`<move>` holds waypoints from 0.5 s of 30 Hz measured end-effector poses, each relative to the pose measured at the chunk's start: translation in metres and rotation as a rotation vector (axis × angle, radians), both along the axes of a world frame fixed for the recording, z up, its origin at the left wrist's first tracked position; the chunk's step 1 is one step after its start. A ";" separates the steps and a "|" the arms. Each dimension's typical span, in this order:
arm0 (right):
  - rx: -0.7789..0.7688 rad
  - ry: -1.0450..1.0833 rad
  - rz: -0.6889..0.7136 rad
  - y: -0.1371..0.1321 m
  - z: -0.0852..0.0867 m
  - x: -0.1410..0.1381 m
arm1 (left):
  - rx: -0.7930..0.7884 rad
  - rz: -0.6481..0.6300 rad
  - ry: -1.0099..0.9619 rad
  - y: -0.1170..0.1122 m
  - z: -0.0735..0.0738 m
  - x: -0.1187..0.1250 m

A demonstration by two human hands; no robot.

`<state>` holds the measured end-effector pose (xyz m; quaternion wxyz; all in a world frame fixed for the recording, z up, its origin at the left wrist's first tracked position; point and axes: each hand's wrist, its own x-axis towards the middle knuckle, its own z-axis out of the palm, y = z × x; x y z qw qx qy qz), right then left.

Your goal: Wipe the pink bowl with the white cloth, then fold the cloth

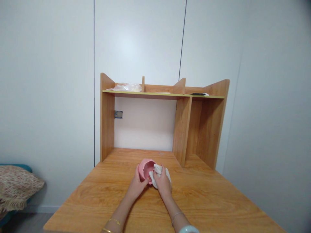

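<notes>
Wall (pixel 55 81): pale panels, dark seams.
Desk (pixel 201 189): wood-grained, spread before us.
Shelf unit (pixel 182 126): wooden, at the desk's back.
Fringed cover (pixel 19 183): to our left.
Plastic bag (pixel 128 87): atop the shelf unit.
Pink container (pixel 145 165): over the desk, tilted, our left hand's (pixel 140 183) grip closed around it.
White cloth (pixel 157 168): bunched in our right hand's (pixel 163 182) grip, at the container's mouth.

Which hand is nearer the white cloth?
Right. The right hand grips the white cloth directly; the left hand is to the cloth's left, holding the pink container.
</notes>
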<state>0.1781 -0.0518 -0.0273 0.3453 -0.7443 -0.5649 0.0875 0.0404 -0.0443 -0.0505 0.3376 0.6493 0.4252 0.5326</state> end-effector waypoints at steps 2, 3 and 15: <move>-0.024 -0.032 0.026 -0.001 0.001 -0.001 | -0.003 0.007 -0.011 0.000 0.001 0.000; -0.034 -0.043 0.037 -0.002 0.002 -0.002 | -0.002 0.014 -0.020 -0.001 0.002 0.000; 0.069 0.061 -0.029 -0.001 -0.001 0.001 | 0.078 -0.006 -0.036 -0.001 0.002 0.001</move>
